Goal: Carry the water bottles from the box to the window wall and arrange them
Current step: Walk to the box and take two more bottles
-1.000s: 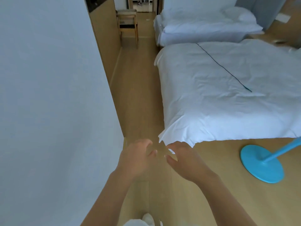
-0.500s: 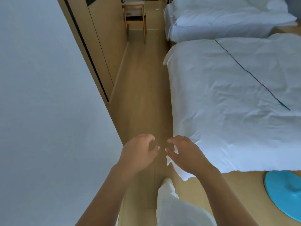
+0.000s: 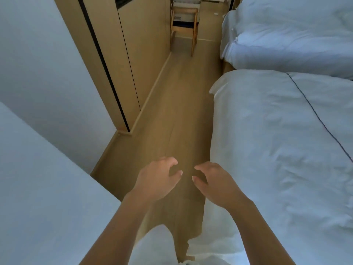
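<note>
Left hand point(image 3: 156, 180) and right hand point(image 3: 215, 183): empty, fingers loosely curled, held near each other. Below: wooden floor point(image 3: 177, 104). White bed point(image 3: 277, 150) alongside right.

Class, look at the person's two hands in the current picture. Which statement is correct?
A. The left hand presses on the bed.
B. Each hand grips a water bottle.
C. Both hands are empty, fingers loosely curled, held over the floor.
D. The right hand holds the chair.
C: the left hand and the right hand hang over the wooden floor with loosely curled fingers and hold nothing; no bottle is in view.
</note>
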A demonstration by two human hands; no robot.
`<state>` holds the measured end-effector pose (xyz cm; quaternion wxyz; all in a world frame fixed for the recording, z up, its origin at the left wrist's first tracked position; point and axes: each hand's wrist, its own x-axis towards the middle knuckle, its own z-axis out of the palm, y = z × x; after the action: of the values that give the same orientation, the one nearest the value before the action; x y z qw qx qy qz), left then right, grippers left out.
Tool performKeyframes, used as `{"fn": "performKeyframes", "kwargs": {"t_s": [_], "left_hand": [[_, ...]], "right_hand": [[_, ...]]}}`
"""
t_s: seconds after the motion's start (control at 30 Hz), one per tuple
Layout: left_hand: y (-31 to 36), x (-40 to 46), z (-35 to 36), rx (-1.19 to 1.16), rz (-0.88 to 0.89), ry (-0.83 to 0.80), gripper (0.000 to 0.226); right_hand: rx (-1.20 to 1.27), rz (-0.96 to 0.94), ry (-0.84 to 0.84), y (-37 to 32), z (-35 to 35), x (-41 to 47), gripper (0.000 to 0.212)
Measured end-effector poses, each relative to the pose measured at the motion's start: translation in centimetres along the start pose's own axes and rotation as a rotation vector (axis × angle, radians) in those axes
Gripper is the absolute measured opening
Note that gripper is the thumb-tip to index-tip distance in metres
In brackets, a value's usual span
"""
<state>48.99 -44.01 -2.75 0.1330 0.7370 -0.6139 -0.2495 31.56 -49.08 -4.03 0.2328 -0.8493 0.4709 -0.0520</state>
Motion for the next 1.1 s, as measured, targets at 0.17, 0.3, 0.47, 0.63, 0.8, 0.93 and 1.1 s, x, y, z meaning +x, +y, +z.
{"fn": "performKeyframes", "kwargs": {"t_s": [0.17,0.3,0.47,0.63,0.8,0.93,1.1], "left_hand": [[-1.1,10.8,-2.3,-0.025,-0.018,-0.012,0.04],[-2.1,21.0,-5.9,-0.016,-0.013,-0.023,0.04],[-2.9,33.8,-12.1,0.026,0.024,0.0,0.04],[-2.7,43.3,-13.9,0.047,0.04,-0.043,0.04],[-2.7,52.6,-13.8,0.078,0.016,-0.113,0.042],[-1.1,62.2,-14.5,0.075,0.012,-0.079,0.043],[2.7,74.5,-16.1,0.065,-0.01,-0.08,0.042]], "right_hand": [[0.006,0.016,-0.052,2.2,-1.6,10.5,0.041],[-0.019,0.038,-0.057,3.3,-4.4,21.0,0.036],[-0.06,0.07,-0.049,4.0,-8.2,33.1,0.035],[-0.025,0.111,-0.029,6.6,-10.6,41.7,0.035],[0.003,0.139,-0.052,10.6,-12.6,50.2,0.035],[-0.03,0.131,-0.076,15.0,-15.6,58.0,0.034],[-0.037,0.115,-0.08,20.8,-21.6,68.8,0.038]]}}
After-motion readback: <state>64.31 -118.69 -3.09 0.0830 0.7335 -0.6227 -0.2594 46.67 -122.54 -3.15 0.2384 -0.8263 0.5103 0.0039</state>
